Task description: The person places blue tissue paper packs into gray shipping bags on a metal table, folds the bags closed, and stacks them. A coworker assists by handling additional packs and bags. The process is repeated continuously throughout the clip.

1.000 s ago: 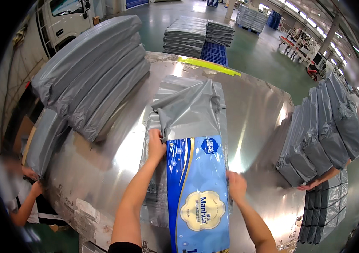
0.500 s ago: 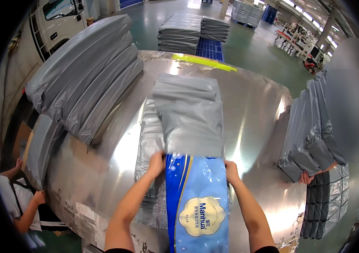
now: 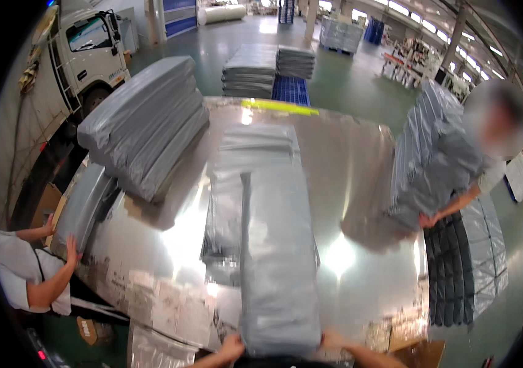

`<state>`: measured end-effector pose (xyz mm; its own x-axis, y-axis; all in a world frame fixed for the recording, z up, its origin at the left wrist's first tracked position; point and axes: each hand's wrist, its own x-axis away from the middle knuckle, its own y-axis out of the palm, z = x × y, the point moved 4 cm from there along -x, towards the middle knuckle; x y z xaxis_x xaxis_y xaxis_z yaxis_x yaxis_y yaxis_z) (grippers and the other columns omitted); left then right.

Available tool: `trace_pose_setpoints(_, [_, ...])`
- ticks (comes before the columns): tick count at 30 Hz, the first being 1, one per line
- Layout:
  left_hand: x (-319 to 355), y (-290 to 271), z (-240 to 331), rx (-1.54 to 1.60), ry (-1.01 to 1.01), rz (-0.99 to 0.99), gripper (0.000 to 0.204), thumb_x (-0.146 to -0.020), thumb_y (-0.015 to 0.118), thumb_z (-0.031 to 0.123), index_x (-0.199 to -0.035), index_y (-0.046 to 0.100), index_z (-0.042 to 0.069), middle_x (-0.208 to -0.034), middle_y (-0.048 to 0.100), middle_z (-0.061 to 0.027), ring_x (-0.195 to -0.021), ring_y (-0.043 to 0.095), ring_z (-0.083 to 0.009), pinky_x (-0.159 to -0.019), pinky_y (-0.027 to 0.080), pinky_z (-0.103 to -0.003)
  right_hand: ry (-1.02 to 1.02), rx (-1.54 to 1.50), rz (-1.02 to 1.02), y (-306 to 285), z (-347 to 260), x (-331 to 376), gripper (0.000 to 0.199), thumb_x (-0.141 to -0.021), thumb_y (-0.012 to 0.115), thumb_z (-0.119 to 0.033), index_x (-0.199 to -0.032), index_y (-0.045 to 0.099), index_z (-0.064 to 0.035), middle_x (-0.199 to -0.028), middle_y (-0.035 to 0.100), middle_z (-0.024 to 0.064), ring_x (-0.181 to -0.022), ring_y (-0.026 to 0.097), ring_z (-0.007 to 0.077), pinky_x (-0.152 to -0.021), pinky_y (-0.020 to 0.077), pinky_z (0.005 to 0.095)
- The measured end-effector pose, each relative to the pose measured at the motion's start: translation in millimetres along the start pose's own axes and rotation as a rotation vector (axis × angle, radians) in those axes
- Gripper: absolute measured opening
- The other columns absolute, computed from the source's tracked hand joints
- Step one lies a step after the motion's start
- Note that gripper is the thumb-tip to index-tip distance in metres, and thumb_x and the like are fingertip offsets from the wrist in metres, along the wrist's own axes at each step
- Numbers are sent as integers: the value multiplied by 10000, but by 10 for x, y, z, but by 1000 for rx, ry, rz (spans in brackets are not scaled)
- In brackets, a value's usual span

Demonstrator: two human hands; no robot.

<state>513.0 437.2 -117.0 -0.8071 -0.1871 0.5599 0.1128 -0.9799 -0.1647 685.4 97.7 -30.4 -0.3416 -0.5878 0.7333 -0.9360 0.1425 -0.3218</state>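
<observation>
A long grey plastic bag lies lengthwise on the metal table, filled out along its length. Its near end lies at the table's front edge, close to my body. My left hand is closed at the bag's near left corner, and my right hand grips the near right corner. None of the blue printed package shows now. Beneath and to the left of the filled bag lie flat grey plastic bags, partly covered by it.
Grey wrapped packs stand stacked at the table's left and right. One co-worker touches a grey pack at the left; another holds the right stack. Yellow tape marks the metal table's far edge.
Both my hands have come back toward me, drawing the grey bag down over the blue package, which is now out of sight. The left co-worker's hands have moved onto the grey pack.
</observation>
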Motion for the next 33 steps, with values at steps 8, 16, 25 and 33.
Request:
trace_pose_setpoints(8, [-194, 36, 1340, 264, 131, 105, 105, -894, 596, 108, -933, 600, 10, -760, 588, -9, -664, 542, -91, -588, 471, -249, -15, -585, 728, -670, -103, 590, 93, -805, 648, -78, -774, 611, 1, -683, 621, 53, -631, 590, 161, -601, 471, 301])
trace_pose_setpoints(16, [214, 292, 843, 442, -13, 64, 96, -826, 677, 18, -865, 592, -3, -788, 648, -76, -704, 668, -153, -585, 534, -246, -650, 255, 1098, 188, -881, 313, 247, -761, 593, -68, -1001, 568, -18, -961, 574, 188, -935, 540, 378, -820, 447, 459])
trace_pose_setpoints(25, [737, 215, 1326, 286, 38, -23, 85, -859, 649, 85, -886, 667, 6, -815, 687, -55, -786, 648, -125, -722, 504, -246, -605, 496, 1021, -43, -1060, -383, 374, -812, 557, -216, -1140, 622, -49, -1125, 617, 212, -1020, 588, 400, -886, 465, 487])
trace_pose_setpoints(33, [618, 289, 887, 409, -123, 190, 263, -802, 723, 106, -1010, 624, -22, -910, 654, -68, -786, 628, -140, -701, 503, -247, -577, -145, 554, 532, -1764, -339, 266, -859, 622, -263, -993, 685, -42, -876, 684, 160, -777, 663, 306, -701, 506, 363])
